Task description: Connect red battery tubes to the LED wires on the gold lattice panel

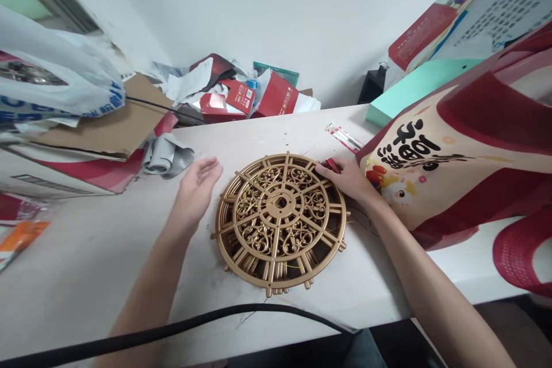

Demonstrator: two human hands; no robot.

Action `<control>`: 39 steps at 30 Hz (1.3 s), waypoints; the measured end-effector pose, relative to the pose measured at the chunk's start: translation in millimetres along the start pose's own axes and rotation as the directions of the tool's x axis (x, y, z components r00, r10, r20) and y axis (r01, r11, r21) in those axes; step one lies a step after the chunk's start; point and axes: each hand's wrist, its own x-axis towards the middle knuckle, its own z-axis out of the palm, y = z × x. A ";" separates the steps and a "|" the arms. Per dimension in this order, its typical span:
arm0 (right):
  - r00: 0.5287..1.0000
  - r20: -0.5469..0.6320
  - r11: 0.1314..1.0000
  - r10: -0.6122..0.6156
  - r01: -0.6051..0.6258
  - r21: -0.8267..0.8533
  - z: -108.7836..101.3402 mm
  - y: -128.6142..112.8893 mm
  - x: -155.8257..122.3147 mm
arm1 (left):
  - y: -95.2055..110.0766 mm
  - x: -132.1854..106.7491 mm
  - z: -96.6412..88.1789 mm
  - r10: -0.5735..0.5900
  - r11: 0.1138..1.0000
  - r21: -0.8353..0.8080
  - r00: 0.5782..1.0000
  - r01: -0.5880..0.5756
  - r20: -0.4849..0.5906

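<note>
The stack of gold wheels (290, 206) lies mid-counter (190, 276). At two o'clock, the right hand (340, 173) is curled round a small red object (331, 164) by the rim. The left hand (199, 187), fingers loosely extended and empty, stands just off ten o'clock — bracing the rim there should steady it, clear of the yellow strands (293, 266).

Light: cool, diffuse, moderately bright; wall (276, 17) pale and evenly lit. Shadows: soft, grey – table (86, 264) duller toward the near left, gaps within the disc (291, 206) dark. Glare: mild sheen on the disc's rims. Sharpness: slightly soft; poster's (509, 8) small print illegible. Distortion: wide-angle – red bag (483, 109) stretched toward the right edge.
</note>
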 end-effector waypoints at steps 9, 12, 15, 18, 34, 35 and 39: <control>0.985 -0.130 0.992 0.117 -0.109 0.071 8.0 -8.2 -4.4 | -20.8 6.5 16.7 -0.220 0.824 -0.408 0.885 0.394 0.410; 0.978 -0.127 0.978 0.166 -0.147 0.149 5.8 -9.8 -6.7 | -18.6 3.8 12.9 -0.247 0.773 -0.466 0.880 0.431 0.405; 0.973 -0.067 0.953 0.219 -0.198 0.230 2.4 -9.6 -7.3 | -17.1 3.3 12.3 -0.257 0.754 -0.480 0.873 0.450 0.415; 0.974 -0.029 0.943 0.227 -0.212 0.258 2.4 -9.3 -7.0 | -16.2 2.1 12.5 -0.264 0.738 -0.487 0.864 0.467 0.429; 0.966 0.027 0.910 0.257 -0.252 0.328 -2.7 -10.3 -11.0 | -22.2 8.6 6.1 -0.096 0.967 -0.200 0.956 0.155 0.278; 0.968 0.032 0.920 0.247 -0.245 0.305 -2.1 -11.0 -11.5 | -23.3 7.8 7.1 -0.101 0.967 -0.194 0.951 0.162 0.291; 0.976 -0.042 0.967 0.212 -0.204 0.153 4.6 -11.3 -11.1 | -27.0 4.1 15.2 -0.165 0.911 -0.309 0.927 0.274 0.336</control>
